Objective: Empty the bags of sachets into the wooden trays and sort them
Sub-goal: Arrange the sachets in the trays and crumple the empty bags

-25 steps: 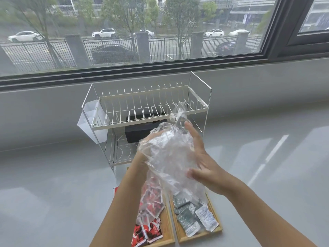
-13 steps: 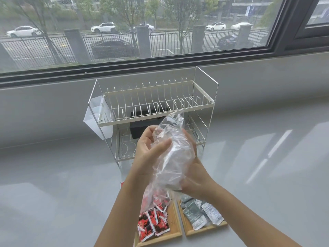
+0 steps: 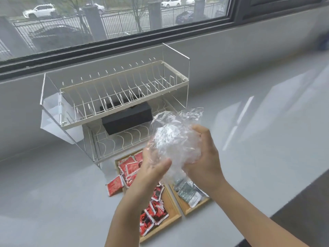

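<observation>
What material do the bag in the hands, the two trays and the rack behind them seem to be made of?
Bag: thin clear plastic film, glossy, judging by its crumpled shiny creases.
Trays: pale wood, matte, with plain tan rims; grain too faint to confirm.
Rack: thin metal wire, probably cream-coated, with clear side panels that look like acrylic.

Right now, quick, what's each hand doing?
Left hand: closed on the crumpled clear plastic bag, pressing it from the left.
Right hand: closed on the same bag, cupping it from the right.
</observation>
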